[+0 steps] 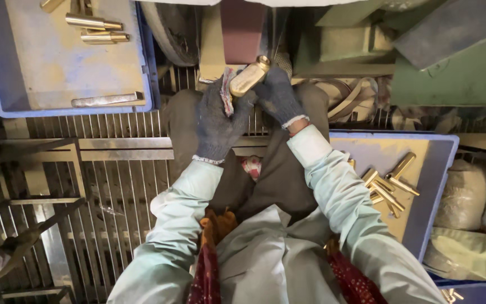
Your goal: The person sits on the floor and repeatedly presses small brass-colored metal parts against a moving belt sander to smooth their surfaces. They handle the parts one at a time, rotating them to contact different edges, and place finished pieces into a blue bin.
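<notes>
Both my hands wear dark knit gloves and grip one brass cylindrical part (248,76) between them, tilted up to the right. My left hand (216,121) holds its lower end with a scrap of cloth; my right hand (278,95) holds it from the right side. The part's tip sits close to a sanding belt (242,25) on a machine straight ahead. My pale sleeves and lap fill the lower middle of the view.
A blue tray (7,84) at upper left holds a few brass parts (94,22) and a flat metal bar (107,100). Another blue tray (437,180) at right holds several brass parts (388,183). A metal grate floor (113,197) lies below. Green machine housing (451,67) at upper right, sacks (465,194) at far right.
</notes>
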